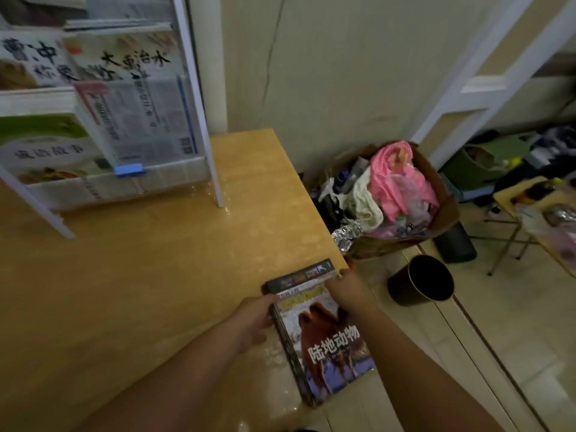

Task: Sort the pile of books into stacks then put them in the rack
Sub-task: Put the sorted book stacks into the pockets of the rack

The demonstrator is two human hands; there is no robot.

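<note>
Gripping one book stack point(324, 335) — both hands' fingers point(338, 280) clasp it — rack point(199, 169) holds books.

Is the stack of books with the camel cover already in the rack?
No, the stack of books lies flat at the table's near right edge, gripped by left hand and right hand, well apart from the rack.
</note>
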